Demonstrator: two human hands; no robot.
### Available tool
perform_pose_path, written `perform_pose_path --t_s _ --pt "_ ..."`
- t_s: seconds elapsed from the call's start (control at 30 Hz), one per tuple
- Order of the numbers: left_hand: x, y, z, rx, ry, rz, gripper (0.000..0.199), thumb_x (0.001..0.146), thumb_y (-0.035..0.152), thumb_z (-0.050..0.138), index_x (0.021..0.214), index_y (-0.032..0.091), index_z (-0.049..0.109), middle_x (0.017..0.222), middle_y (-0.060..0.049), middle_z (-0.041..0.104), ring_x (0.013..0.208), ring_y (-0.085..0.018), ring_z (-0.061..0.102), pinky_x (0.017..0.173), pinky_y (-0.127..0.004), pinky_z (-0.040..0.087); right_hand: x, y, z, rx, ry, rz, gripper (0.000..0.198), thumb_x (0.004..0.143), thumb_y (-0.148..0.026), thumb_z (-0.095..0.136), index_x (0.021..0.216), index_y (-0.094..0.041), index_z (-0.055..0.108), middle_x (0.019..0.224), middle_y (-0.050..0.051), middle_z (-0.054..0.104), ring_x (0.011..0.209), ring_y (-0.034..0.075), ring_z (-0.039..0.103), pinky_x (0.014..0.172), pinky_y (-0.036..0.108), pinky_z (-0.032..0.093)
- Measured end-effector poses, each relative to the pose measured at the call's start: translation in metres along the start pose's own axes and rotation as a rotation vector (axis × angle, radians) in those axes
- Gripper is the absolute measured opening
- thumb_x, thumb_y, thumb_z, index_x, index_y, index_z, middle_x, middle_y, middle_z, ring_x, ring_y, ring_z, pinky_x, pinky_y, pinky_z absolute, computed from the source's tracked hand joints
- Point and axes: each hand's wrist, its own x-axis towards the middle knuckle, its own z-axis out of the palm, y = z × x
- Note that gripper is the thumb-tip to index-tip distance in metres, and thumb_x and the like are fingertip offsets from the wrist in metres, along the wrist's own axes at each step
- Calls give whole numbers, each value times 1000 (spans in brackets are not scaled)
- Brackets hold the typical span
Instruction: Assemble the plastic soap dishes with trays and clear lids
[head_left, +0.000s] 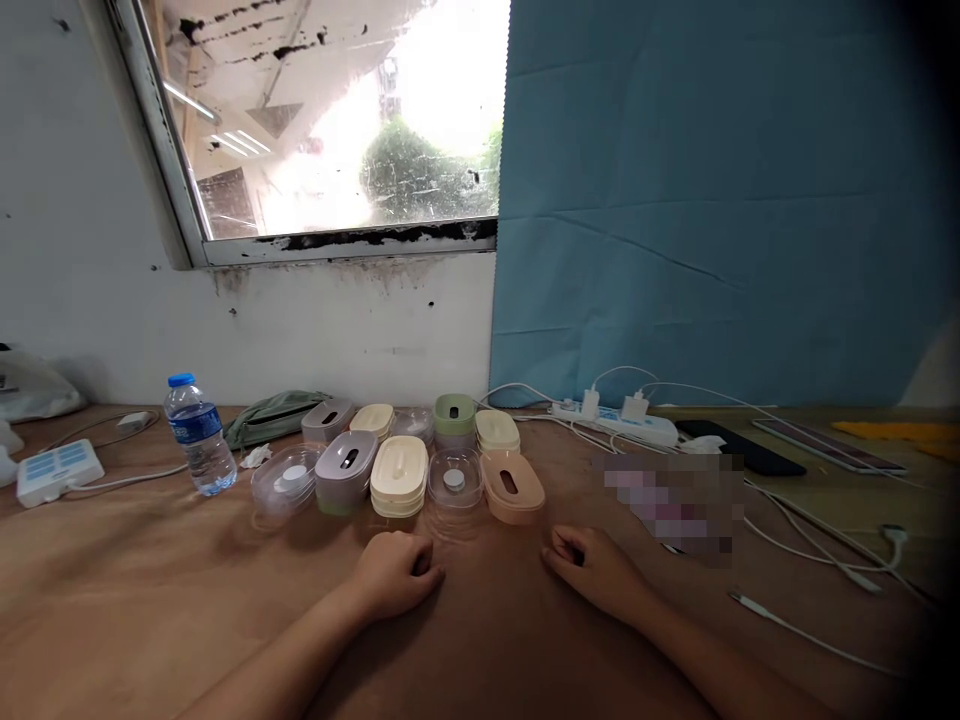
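Observation:
My left hand [397, 573] rests on the brown tabletop, fingers curled into a loose fist with nothing visible in it. Likewise curled and bare, my right hand [592, 568] lies farther right. Just beyond them stand two rows of small plastic containers and lids. In the front row are a clear lidded stack [283, 480], a lilac container [346, 462], a stack of cream lids [400, 472], another clear stack [454, 478] and a peach container [513, 485]. Behind sit a green container [454, 415] and cream lids [498, 431]. Neither hand touches any of these.
A water bottle [199, 435] and a green pouch [274, 416] stand left of the containers. At far left is a white power strip [60, 472]. On the right lie another power strip [652, 428], phones, a blurred-out patch and several white cables [817, 638].

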Motion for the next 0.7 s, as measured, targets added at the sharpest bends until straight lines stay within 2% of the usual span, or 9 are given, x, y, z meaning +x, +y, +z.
perform_pose_path --t_s 0.23,0.53,0.7 --pt "2 -1 2 26 -3 -11 30 80 42 40 64 19 52 66 0 62 60 -14 53 50 -24 24 0 1 -2 52 25 -12 27 70 -23 44 52 -20 24 49 -6 32 50 10 35 49 21 27" --pt "1 0 2 99 -4 3 31 82 42 38 69 19 55 71 -2 63 64 -16 56 51 -24 29 -4 0 -11 -31 121 0 28 71 -27 43 51 -21 23 48 -6 32 48 10 34 48 22 26" --pt "1 -4 2 115 12 70 29 83 40 38 72 20 55 73 -2 64 65 -16 57 52 -23 31 0 6 -10 -55 110 5 26 69 -25 42 51 -21 23 48 -5 33 48 11 36 48 22 26"
